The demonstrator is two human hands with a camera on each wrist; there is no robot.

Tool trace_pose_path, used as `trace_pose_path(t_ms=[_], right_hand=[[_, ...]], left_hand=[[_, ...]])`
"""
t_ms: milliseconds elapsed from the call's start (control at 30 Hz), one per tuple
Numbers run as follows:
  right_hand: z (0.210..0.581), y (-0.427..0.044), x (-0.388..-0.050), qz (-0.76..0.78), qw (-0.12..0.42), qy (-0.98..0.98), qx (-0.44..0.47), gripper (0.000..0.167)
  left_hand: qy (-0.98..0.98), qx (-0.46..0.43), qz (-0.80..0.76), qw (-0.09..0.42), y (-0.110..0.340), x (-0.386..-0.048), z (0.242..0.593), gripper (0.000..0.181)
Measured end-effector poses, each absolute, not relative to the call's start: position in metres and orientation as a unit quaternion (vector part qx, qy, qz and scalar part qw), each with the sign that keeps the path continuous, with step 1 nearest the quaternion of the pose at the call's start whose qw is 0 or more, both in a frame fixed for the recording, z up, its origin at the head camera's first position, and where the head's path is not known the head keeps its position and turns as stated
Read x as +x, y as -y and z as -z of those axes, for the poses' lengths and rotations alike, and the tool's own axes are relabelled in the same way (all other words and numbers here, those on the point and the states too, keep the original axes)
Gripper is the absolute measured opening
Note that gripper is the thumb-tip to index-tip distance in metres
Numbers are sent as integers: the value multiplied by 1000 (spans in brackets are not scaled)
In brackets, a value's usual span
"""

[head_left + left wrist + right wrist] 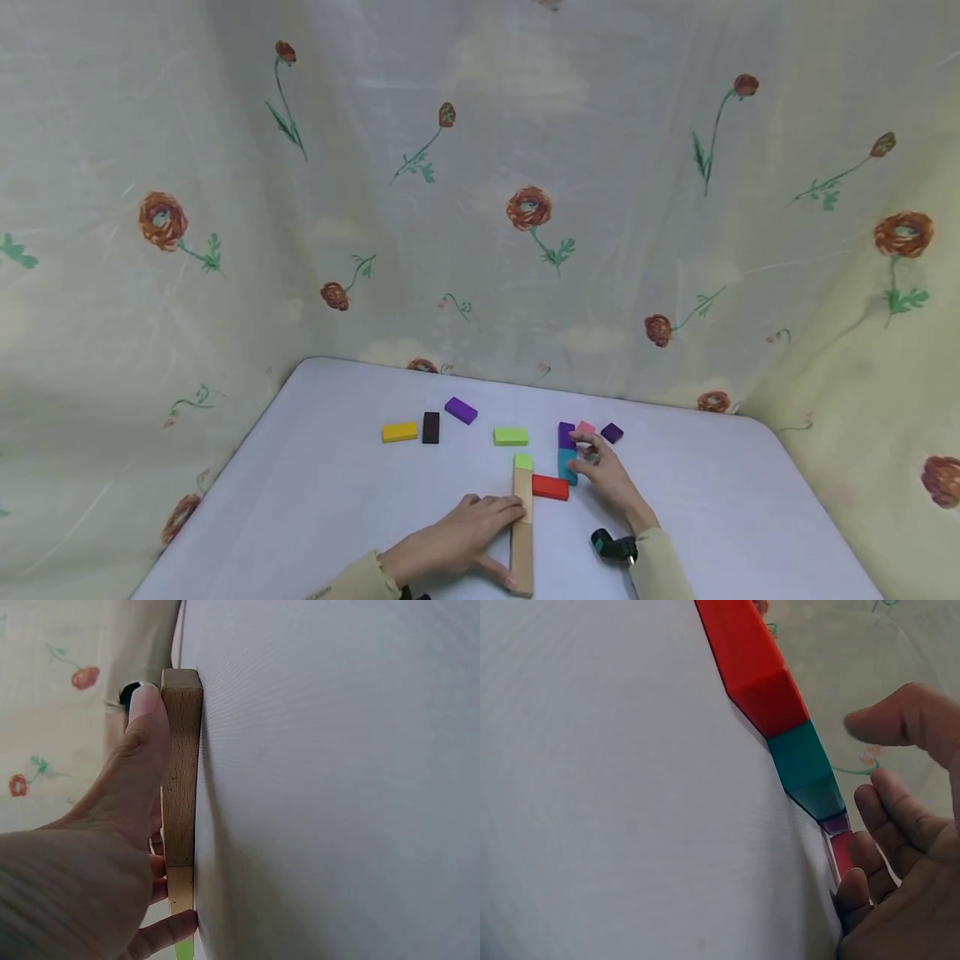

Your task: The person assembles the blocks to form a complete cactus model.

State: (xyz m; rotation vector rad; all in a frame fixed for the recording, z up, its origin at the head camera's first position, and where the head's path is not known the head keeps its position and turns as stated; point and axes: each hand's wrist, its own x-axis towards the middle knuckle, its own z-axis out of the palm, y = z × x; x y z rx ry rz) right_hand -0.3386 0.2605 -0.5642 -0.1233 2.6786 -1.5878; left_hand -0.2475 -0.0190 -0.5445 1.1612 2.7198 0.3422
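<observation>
Wooden blocks (522, 537) lie end to end on the tabletop (360, 500), and we rest our left hand (468, 537) along their left side, thumb and fingers spread, touching them. Our right hand (606, 475) is released, thumb near the teal block (566, 461), fingertips beside the purple block (566, 436). We see a red block (551, 487) between the wooden and teal ones.

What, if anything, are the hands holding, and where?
Nothing appears gripped: the left hand lies against the wooden blocks; the right hand is near the teal block.
</observation>
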Motion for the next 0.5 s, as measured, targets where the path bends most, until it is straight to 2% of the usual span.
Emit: trace_pose_path(t_ms=[300,500], right_hand=[[560,-260,-336,492,33,-869,-35,55],[561,-258,-336,497,41,-866,-32,55]], left_hand=[[-904,389,-137,116,17,-252,534,96],[-893,411,-147,107,21,-262,531,96]])
